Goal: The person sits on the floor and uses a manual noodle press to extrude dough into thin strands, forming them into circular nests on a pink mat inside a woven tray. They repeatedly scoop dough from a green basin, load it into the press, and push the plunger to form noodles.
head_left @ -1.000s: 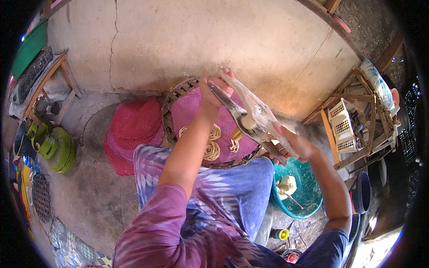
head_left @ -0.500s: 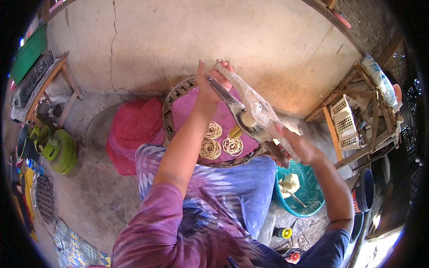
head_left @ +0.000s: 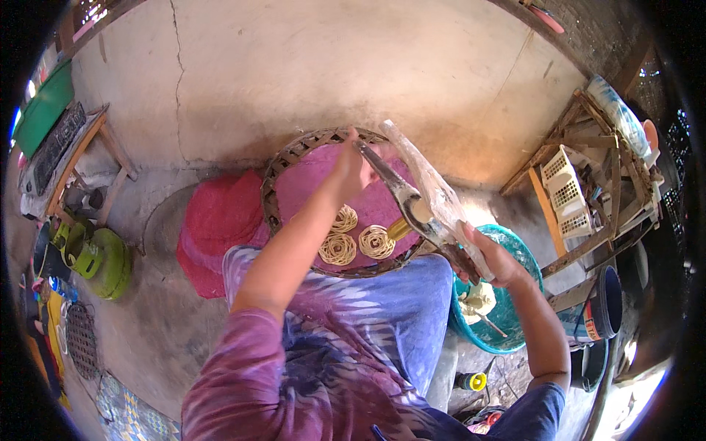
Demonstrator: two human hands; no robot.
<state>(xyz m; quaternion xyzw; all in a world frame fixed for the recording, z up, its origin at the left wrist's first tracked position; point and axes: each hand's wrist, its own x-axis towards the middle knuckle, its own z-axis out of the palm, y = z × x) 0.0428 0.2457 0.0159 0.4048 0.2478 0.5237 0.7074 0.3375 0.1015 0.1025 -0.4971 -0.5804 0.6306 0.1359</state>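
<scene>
A long two-armed hand press [head_left: 403, 192] slants above the round woven tray [head_left: 271, 192]. Pale dough shows in its cup, and a brass tube [head_left: 399, 228] sticks out below. Its upper arm is wrapped in clear plastic [head_left: 421, 165]. My left hand [head_left: 354, 167] is at the far end of the lower arm, thumb up, its fingers partly hidden and closed about that arm. At the near right end, my right hand [head_left: 496, 257] is wrapped round both arms. Three coiled nests of pale dough strands [head_left: 338, 250] lie on the tray's pink cloth [head_left: 301, 176].
A teal basin [head_left: 518, 323] with a lump of dough [head_left: 479, 298] and a stick stands by my right knee. Pink-red cloth [head_left: 217, 228] lies left of the tray. A green gas cylinder [head_left: 107, 264] stands farther left; a wooden rack with a white basket [head_left: 566, 191] is at right.
The plastic-wrapped arm's far end has come out of my left fingers, which now sit lower at the other arm. My right hand keeps its grip, and the view has shifted slightly.
</scene>
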